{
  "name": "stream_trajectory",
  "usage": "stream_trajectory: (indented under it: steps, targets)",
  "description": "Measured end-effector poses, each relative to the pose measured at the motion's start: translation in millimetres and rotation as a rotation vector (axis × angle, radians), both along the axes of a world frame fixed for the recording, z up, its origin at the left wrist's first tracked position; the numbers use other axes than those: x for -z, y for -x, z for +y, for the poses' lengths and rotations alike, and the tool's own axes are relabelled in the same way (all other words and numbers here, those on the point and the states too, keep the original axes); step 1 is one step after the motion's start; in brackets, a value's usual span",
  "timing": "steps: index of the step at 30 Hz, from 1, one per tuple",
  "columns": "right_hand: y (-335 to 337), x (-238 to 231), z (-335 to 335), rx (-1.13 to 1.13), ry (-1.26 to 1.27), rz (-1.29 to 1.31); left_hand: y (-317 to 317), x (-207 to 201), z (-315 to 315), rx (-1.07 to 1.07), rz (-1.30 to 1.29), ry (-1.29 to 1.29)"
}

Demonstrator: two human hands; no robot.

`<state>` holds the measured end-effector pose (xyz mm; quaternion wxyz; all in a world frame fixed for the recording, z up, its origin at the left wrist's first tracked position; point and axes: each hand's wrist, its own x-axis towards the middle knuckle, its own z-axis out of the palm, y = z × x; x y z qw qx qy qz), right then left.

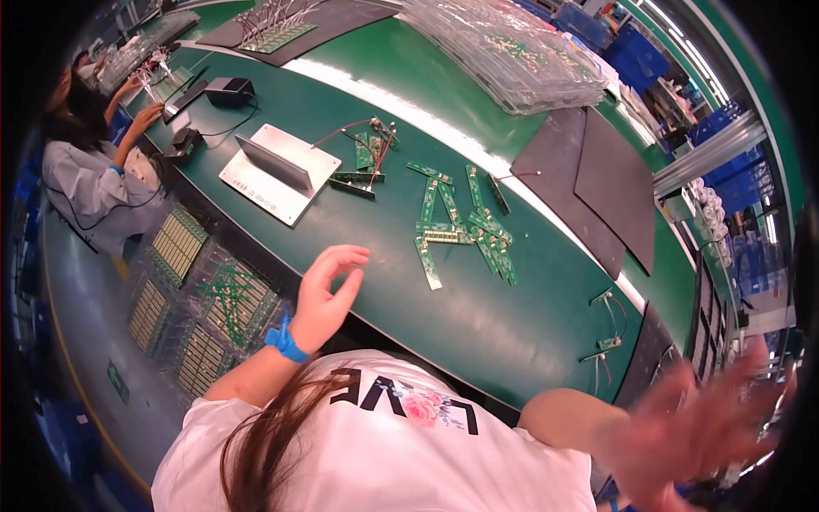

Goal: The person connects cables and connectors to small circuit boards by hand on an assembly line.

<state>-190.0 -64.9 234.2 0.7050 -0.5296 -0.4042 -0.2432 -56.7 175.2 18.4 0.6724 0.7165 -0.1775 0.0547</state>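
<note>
My left hand (pixel 331 294), with a blue wrist strap (pixel 286 341), hovers over the near edge of the green table. Its fingers curve, the thumb stands apart, and nothing is in it. Ahead and to its right lies a loose group of narrow green circuit boards (pixel 445 234). Further off, more boards with red wires (pixel 368 154) rest beside a white metal plate (pixel 281 175) with an upright grey bar. My right hand (pixel 704 422) is raised at the far right, blurred by motion. Its fingers look spread, and I see nothing in them.
Wired small boards (pixel 609 343) lie near the table's right end. Dark mats (pixel 589 188) and stacked clear trays (pixel 520 60) are beyond. Board panels (pixel 205 358) sit below the table at left. At the far left a person (pixel 98 183) works beside a black box (pixel 230 91).
</note>
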Motion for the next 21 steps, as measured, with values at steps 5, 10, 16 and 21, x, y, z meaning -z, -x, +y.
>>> stream_trajectory:
  steps: [5, 10, 16, 21]
  targets:
    - [-151, 89, 5, 0.322, 0.313, 0.640, -42, 5, 23, -0.170, -0.024, -0.086]
    - [-169, 190, 76, 0.276, 1.111, 0.491, -146, -75, 73, -0.478, -0.489, -0.373]
    - [-182, 227, 97, 0.371, 1.296, 0.342, -334, -134, 158, -0.628, -0.434, -0.561]
    - [-192, 227, 101, 0.512, 1.362, 0.295, -516, -69, 189, -0.590, -0.044, -1.210]
